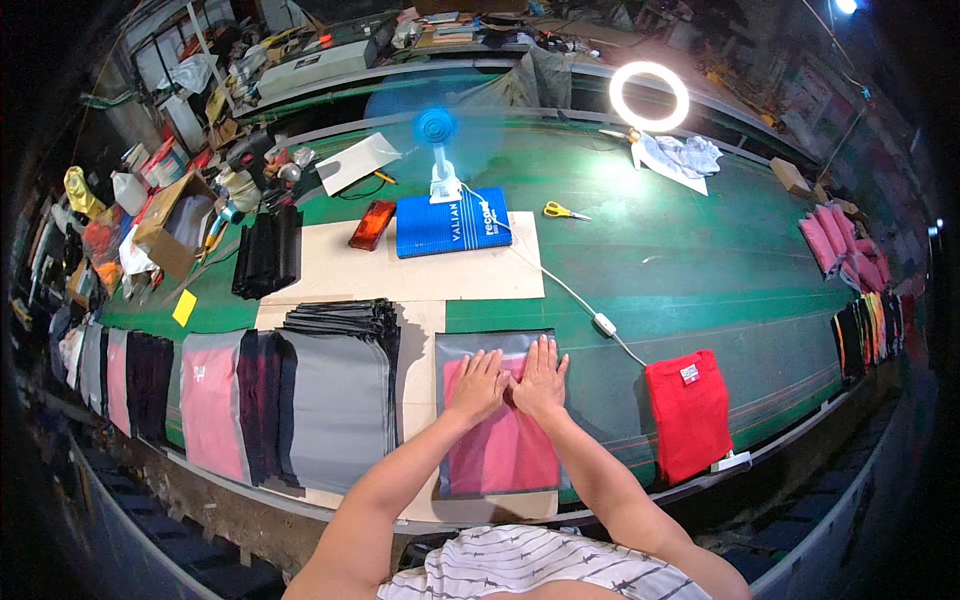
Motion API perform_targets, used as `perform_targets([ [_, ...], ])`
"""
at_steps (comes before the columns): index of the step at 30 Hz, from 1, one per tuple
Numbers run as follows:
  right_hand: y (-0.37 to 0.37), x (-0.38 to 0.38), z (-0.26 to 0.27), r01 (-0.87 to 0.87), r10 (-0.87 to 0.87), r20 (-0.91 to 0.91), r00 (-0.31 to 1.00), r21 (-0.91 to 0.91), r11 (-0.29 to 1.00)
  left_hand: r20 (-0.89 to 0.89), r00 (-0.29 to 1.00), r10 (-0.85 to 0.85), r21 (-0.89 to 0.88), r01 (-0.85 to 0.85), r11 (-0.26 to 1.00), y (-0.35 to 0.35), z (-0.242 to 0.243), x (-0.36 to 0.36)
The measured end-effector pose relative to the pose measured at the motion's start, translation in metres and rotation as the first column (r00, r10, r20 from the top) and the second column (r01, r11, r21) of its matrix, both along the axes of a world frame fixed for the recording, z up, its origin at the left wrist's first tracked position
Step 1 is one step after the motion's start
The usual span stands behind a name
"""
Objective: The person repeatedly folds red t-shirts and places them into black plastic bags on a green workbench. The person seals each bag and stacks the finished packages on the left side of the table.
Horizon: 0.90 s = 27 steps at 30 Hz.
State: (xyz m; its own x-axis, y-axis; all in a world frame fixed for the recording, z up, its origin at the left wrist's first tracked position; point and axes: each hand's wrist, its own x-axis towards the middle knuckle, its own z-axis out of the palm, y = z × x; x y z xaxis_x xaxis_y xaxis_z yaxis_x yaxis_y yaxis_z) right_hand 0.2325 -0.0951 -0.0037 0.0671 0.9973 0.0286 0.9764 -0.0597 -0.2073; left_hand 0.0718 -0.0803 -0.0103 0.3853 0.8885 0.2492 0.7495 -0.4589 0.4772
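Note:
A clear plastic garment bag with a dark edge lies flat before me, with a folded red garment inside. My left hand rests palm down on its upper left part. Beside it, my right hand presses flat on the upper right part; the thumbs nearly touch. To the right lies a folded red garment with a neck label, outside any bag. On the left are a thick stack of grey bags and a bagged pink garment.
A blue fan stands behind a blue record book; its white cable crosses the green table. Yellow scissors, an orange-red phone-like object, a black roll and a lit ring lamp are farther back.

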Motion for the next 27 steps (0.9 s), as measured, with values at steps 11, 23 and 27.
perform_targets([
  [11,0.006,0.018,0.021,0.02,-0.022,-0.126,0.992,-0.015,1.0,-0.105,0.994,0.011,-0.037,-0.014,0.999,0.072,0.002,0.041],
  [23,0.008,0.022,0.006,-0.007,0.011,-0.099,0.995,0.039,0.999,-0.095,0.991,-0.098,-0.355,0.058,0.933,0.117,0.001,0.111],
  [27,0.009,0.023,0.005,0.003,-0.001,-0.109,0.994,0.023,1.0,-0.231,0.971,-0.057,-0.268,-0.007,0.963,0.115,0.002,0.119],
])
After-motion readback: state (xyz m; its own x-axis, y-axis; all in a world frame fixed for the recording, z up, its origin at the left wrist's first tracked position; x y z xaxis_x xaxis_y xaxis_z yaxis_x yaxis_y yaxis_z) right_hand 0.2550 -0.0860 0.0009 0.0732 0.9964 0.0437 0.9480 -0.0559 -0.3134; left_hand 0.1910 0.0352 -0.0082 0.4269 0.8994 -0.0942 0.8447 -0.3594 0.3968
